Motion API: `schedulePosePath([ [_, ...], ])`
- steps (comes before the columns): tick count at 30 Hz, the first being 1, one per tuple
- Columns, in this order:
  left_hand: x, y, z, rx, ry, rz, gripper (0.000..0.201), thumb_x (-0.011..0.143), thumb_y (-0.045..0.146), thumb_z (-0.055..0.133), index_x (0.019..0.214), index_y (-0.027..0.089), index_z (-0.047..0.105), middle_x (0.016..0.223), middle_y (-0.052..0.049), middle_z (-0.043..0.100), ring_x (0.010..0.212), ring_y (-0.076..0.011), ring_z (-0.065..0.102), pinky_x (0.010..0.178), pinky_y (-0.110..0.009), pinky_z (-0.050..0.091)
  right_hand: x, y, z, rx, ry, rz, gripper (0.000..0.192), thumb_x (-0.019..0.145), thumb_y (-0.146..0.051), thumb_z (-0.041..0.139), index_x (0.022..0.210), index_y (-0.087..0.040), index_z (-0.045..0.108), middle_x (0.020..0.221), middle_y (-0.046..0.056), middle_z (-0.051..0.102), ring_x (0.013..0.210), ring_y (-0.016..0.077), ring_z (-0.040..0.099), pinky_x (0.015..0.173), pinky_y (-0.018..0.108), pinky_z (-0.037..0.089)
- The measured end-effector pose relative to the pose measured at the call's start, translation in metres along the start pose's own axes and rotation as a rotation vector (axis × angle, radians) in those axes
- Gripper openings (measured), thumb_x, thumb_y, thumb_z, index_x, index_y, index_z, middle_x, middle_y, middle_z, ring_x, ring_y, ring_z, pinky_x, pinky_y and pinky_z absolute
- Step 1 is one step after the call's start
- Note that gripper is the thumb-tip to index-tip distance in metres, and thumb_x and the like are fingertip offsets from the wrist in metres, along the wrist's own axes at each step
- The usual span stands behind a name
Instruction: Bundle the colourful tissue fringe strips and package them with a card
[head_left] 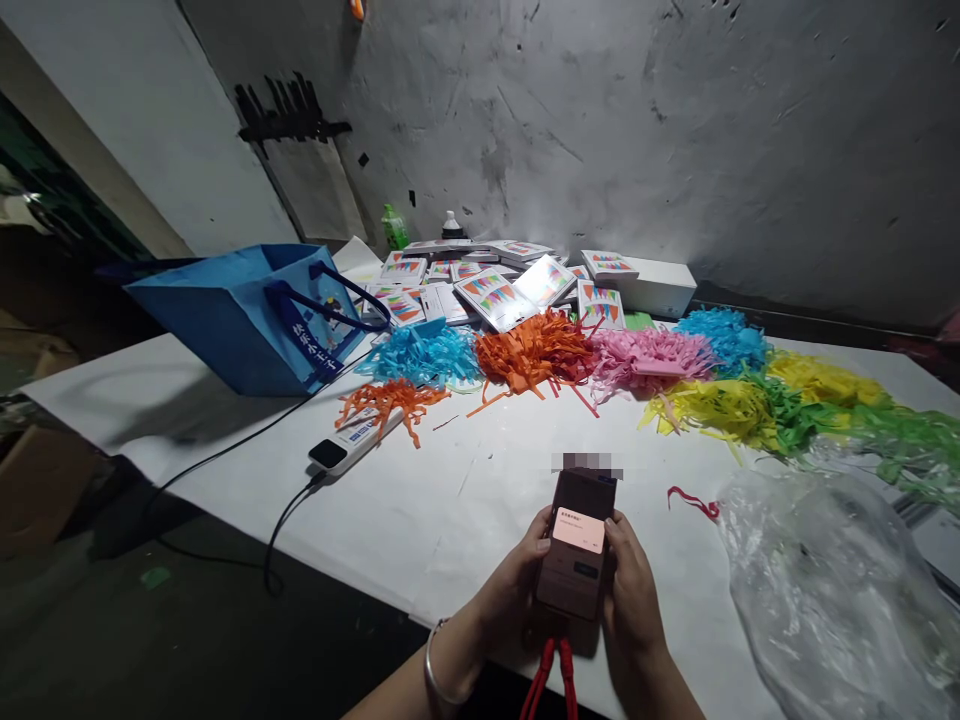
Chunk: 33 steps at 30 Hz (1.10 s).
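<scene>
Between my two hands is a smartphone (574,590), upright, its dark screen showing a pale pop-up box. My left hand (517,570) grips its left edge, thumb at the side of the screen; a silver bangle (433,665) circles that wrist. Along the right edge, my right hand (634,575) is closed round the phone. A red cord (551,670) hangs from its lower end. Beyond the phone, bundles of cut paper strips lie in a row: blue (427,355), orange (536,350), pink (652,358) and yellow (720,408).
A blue gift bag (225,320) stands at the left. Near it lies a white device (356,440) with a black cable (281,520). Flat printed packs (495,295) are piled by the wall, beside a white box (660,288). A clear plastic bag (832,580) covers the table's right side.
</scene>
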<state>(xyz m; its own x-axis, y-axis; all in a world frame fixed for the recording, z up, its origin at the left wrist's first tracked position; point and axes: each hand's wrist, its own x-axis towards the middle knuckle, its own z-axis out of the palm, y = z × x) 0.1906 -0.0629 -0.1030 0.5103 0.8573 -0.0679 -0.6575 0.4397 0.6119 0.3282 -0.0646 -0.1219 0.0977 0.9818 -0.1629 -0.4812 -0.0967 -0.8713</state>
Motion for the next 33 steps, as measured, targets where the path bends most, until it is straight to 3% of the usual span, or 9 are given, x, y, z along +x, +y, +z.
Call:
schedulePosePath([
  [14, 0.004, -0.003, -0.004, 0.021, 0.034, 0.012, 0.052, 0.081, 0.037, 0.072, 0.13, 0.024, 0.059, 0.129, -0.009, 0.065, 0.117, -0.0263, 0.061, 0.092, -0.033, 0.047, 0.0, 0.0, 0.001, 0.003, -0.013, 0.0, 0.027, 0.095, -0.05, 0.058, 0.107, -0.026, 0.062, 0.091, -0.002, 0.067, 0.085, 0.0191, 0.062, 0.072, 0.027, 0.051],
  [21, 0.007, -0.007, -0.011, 0.022, -0.024, 0.025, 0.061, 0.075, 0.041, 0.079, 0.129, 0.022, 0.059, 0.125, -0.01, 0.068, 0.109, -0.0253, 0.065, 0.089, -0.033, 0.049, 0.001, -0.002, 0.0, -0.025, -0.032, 0.007, 0.034, 0.09, -0.049, 0.068, 0.112, -0.024, 0.06, 0.099, 0.002, 0.07, 0.089, 0.0226, 0.066, 0.074, 0.031, 0.052],
  [33, -0.001, 0.002, 0.005, -0.023, 0.012, 0.012, 0.049, 0.086, 0.037, 0.067, 0.132, 0.023, 0.058, 0.126, -0.009, 0.065, 0.111, -0.0258, 0.063, 0.09, -0.033, 0.048, -0.002, -0.006, 0.006, 0.018, -0.033, 0.005, 0.024, 0.095, -0.044, 0.056, 0.108, -0.025, 0.063, 0.095, 0.0, 0.069, 0.087, 0.0204, 0.062, 0.073, 0.028, 0.051],
])
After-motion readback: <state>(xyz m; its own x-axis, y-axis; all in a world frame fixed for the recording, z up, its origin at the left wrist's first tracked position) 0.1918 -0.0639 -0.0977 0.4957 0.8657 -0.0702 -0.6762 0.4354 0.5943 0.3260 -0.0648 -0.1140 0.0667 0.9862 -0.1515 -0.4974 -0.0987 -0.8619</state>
